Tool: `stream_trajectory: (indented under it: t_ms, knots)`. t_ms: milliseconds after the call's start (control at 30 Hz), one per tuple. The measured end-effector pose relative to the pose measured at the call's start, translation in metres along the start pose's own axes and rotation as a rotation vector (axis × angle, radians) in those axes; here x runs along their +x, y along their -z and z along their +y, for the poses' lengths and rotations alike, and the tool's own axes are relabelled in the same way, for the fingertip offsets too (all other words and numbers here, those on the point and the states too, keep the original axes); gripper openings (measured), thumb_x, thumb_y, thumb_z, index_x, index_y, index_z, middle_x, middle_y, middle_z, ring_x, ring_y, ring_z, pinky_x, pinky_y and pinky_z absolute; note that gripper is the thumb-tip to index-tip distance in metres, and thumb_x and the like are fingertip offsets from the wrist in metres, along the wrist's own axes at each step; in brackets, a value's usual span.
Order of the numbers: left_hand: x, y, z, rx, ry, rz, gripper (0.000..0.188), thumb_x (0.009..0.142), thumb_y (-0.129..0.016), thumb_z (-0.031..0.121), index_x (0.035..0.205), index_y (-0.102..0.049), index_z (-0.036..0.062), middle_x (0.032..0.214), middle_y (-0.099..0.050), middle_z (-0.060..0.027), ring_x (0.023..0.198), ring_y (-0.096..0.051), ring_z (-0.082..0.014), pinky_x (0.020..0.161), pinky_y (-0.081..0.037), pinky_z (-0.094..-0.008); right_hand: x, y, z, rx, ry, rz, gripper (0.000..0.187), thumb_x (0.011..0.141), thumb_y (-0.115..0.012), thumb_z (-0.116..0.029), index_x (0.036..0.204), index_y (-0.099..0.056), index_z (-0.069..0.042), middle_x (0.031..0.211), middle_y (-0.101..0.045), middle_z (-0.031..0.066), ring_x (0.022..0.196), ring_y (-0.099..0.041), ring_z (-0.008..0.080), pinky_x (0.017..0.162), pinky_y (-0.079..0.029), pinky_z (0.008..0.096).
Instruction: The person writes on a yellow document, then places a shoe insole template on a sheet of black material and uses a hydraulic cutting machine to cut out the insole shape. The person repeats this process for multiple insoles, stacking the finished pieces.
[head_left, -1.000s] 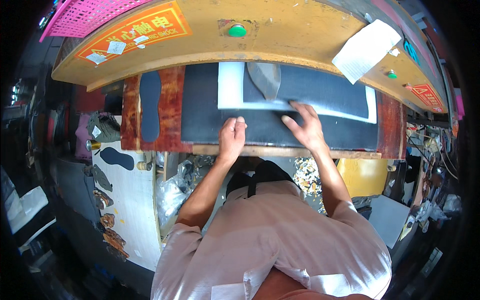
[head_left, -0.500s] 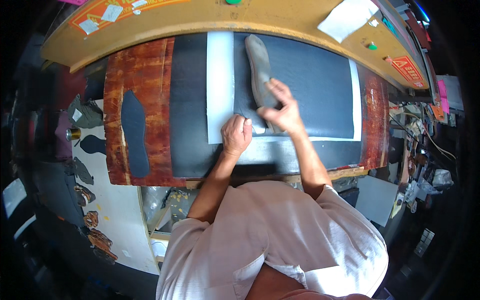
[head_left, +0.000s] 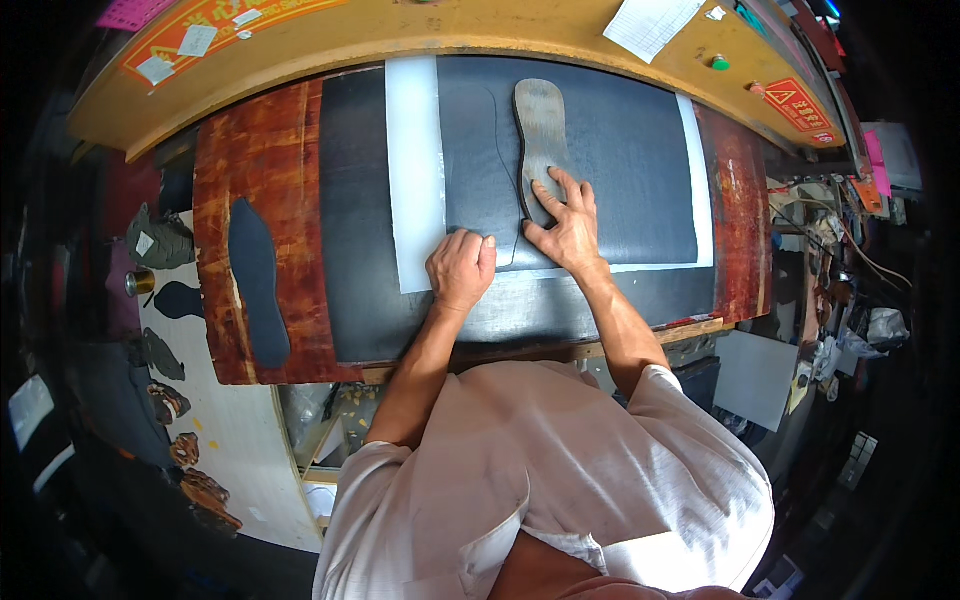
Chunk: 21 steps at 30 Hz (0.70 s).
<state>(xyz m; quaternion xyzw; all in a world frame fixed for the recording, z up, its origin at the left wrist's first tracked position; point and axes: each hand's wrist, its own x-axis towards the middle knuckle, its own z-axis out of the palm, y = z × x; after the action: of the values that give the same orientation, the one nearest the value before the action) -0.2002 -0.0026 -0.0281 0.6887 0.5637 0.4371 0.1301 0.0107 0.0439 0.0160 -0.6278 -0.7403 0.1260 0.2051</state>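
Note:
A grey sole-shaped cutting die (head_left: pixel 541 120) lies flat on a black sheet (head_left: pixel 640 160), its lower end hidden by my right hand (head_left: pixel 570 225). That hand grips it, thumb at the left edge and fingers spread over its top. Just left of the die, a thin curved line shows on the sheet. My left hand (head_left: pixel 463 268) rests as a fist near the sheet's lower left corner; whatever its curled fingers may hold is hidden. Beneath the black sheet is a white sheet (head_left: pixel 415 170), showing along its sides and lower edge.
A dark sole-shaped piece (head_left: pixel 258 285) lies on the worn red-brown board (head_left: pixel 300 200) at the left. Across the far side runs a yellow machine beam (head_left: pixel 400 35) with a green button (head_left: pixel 720 63). Shoe parts and a can (head_left: pixel 140 283) sit on a pale side table (head_left: pixel 235 450).
The die has gone from tilted in my right hand to flat on the black sheet, slightly right. My left fist stays closed. The whole view has shifted a little.

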Motion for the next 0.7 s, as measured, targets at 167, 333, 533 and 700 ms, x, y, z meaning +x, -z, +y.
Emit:
stream_trajectory:
  t_ms: [167, 333, 533, 700]
  knots:
    - [0.026, -0.010, -0.010, 0.066, -0.043, -0.030, 0.028, 0.095, -0.071, 0.019, 0.074, -0.056, 0.0082, 0.074, -0.059, -0.0102, 0.068, -0.062, -0.0352, 0.061, -0.050, -0.0481, 0.024, -0.010, 0.010, -0.021, 0.025, 0.021, 0.063, 0.072, -0.087, -0.032, 0.132, -0.078, -0.015, 0.158, -0.051, 0.0094, 0.140, -0.041, 0.0536, 0.119, -0.039, 0.0616]
    - [0.074, -0.036, -0.042, 0.101, -0.067, -0.010, 0.029, 0.096, -0.071, 0.019, 0.073, -0.056, 0.0086, 0.074, -0.059, -0.0108, 0.067, -0.061, -0.0356, 0.060, -0.049, -0.0492, 0.078, -0.004, 0.027, -0.033, 0.043, 0.037, 0.070, 0.080, -0.086, -0.045, 0.142, -0.071, -0.017, 0.162, -0.046, 0.0226, 0.144, -0.038, 0.0574, 0.123, -0.031, 0.0635]
    - [0.181, -0.066, -0.067, 0.192, -0.082, 0.021, 0.031, 0.099, -0.068, 0.022, 0.075, -0.057, 0.0068, 0.075, -0.062, -0.0133, 0.069, -0.062, -0.0389, 0.062, -0.049, -0.0512, 0.121, 0.066, 0.100, 0.509, -0.201, 0.194, 0.070, 0.094, -0.082, -0.035, 0.151, -0.059, -0.003, 0.156, -0.055, 0.0239, 0.147, -0.051, 0.0372, 0.123, -0.040, 0.0455]
    - [0.187, -0.085, -0.023, 0.086, -0.031, -0.057, 0.026, 0.101, -0.066, 0.022, 0.080, -0.062, 0.0063, 0.083, -0.064, -0.0150, 0.077, -0.063, -0.0400, 0.068, -0.051, -0.0517, 0.186, 0.150, 0.212, 0.450, -0.363, 0.838, 0.074, 0.096, -0.075, -0.028, 0.154, -0.048, 0.009, 0.158, -0.050, 0.0319, 0.148, -0.050, 0.0399, 0.122, -0.039, 0.0429]
